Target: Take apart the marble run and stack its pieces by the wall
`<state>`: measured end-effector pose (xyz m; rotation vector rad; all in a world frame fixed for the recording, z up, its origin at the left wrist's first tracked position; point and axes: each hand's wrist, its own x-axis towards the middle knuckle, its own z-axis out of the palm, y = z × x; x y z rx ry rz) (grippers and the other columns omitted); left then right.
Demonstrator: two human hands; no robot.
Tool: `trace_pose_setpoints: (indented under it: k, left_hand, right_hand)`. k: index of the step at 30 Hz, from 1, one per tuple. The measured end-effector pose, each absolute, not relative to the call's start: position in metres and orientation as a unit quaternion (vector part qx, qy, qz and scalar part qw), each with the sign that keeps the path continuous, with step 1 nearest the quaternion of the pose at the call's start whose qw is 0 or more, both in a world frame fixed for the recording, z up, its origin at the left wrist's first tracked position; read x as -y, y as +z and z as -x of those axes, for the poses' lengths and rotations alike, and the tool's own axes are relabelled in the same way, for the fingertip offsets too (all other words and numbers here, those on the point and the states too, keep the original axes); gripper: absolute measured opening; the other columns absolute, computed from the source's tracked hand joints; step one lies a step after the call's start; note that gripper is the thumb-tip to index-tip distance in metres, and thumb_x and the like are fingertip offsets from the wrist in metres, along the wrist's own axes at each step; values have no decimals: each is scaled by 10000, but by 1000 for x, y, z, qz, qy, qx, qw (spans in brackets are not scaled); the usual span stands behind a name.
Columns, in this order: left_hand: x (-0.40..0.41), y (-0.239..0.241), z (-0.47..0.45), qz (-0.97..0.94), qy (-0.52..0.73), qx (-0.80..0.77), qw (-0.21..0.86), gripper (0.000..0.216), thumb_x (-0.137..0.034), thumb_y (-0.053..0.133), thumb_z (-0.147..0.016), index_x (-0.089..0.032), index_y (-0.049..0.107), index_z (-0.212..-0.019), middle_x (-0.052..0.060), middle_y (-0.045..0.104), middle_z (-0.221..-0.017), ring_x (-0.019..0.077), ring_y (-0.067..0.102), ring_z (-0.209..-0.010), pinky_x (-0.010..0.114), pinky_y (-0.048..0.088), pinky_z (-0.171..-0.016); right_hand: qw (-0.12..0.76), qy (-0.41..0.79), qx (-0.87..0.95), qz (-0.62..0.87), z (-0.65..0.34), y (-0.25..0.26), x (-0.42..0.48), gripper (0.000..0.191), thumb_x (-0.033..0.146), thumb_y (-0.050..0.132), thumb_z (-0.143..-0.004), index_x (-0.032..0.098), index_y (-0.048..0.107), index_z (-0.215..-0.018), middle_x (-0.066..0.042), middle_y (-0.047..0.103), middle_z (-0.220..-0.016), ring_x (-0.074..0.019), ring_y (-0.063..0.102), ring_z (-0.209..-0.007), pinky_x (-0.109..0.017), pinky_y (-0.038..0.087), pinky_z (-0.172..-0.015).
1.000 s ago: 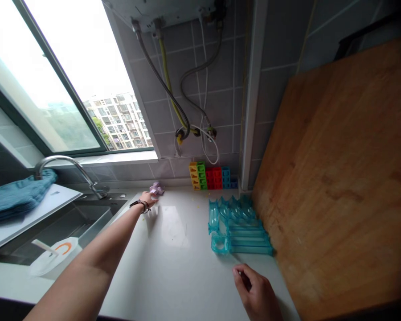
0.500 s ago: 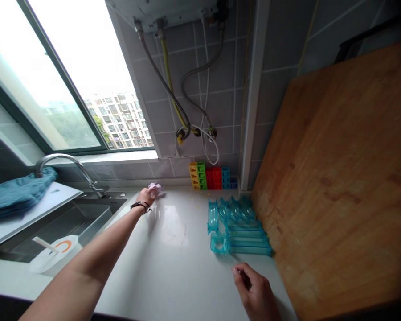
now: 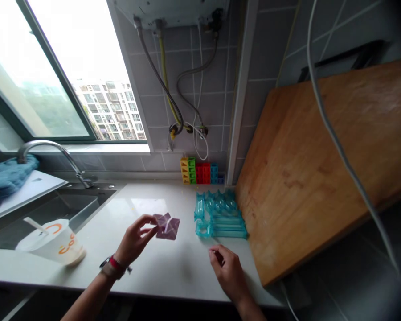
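Note:
My left hand [image 3: 137, 240] pinches a purple translucent plastic piece [image 3: 169, 227] with angled, square-like flaps, above the white counter. My right hand [image 3: 226, 269] is curled into a loose fist near the counter's front, with nothing visible in it. Just beyond that hand lie teal transparent plastic parts [image 3: 229, 226]: long channels, curved pieces and a square piece with a round hole. Against the back wall stands a row of coloured toy blocks [image 3: 203, 173] in yellow, green, red and blue.
A plastic drink cup [image 3: 62, 249] with a straw stands at the left, beside the sink [image 3: 83, 203] and its faucet [image 3: 67, 156]. A large wooden board [image 3: 307, 178] leans at the right, a grey cable [image 3: 341, 156] hanging before it. Blue cloth [image 3: 11, 176] lies on a white board.
My left hand has come back from the rear of the counter toward me with the purple piece. The right hand stays curled near the teal parts. The view has shifted, showing more cable.

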<state>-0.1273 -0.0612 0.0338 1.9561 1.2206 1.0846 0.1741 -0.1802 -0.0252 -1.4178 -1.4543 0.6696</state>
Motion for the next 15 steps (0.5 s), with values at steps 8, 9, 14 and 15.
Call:
trace_pose_setpoints:
  k: [8, 9, 14, 15]
  left_hand:
    - [197, 24, 83, -688, 441, -440, 373, 67, -256, 639, -954, -237, 625, -1017, 40, 595, -1053, 191, 657, -962, 336, 626, -838]
    - [202, 29, 81, -707, 439, -438, 340, 52, -243, 631, -957, -241, 637, -1009, 43, 599, -1061, 189, 660, -958, 332, 619, -843]
    - [225, 65, 78, -761, 430, -441, 205, 110, -198, 629, -945, -289, 680, -978, 51, 631, -1045, 204, 672, -915, 320, 587, -801]
    - [229, 70, 78, -765, 427, -439, 201, 127, -199, 628, -944, -305, 686, -983, 51, 639, -1055, 210, 678, -920, 325, 588, -807]
  right_hand:
    - [444, 347, 651, 508, -128, 29, 221, 806, 482, 827, -751, 223, 487, -1434, -39, 695, -999, -196, 665, -761, -288, 556, -694]
    - [440, 339, 649, 520, -123, 35, 226, 742, 444, 817, -769, 223, 510, -1407, -41, 700, -1003, -203, 676, -789, -291, 561, -714]
    - [478, 342, 644, 489, -114, 57, 238, 396, 256, 660, -876, 215, 621, -1269, -63, 733, -1065, -210, 707, -906, -281, 578, -784]
    - [490, 341, 642, 481, -114, 59, 239, 396, 246, 650, -877, 215, 623, -1271, -66, 733, -1082, -211, 708, -917, -282, 582, -787]
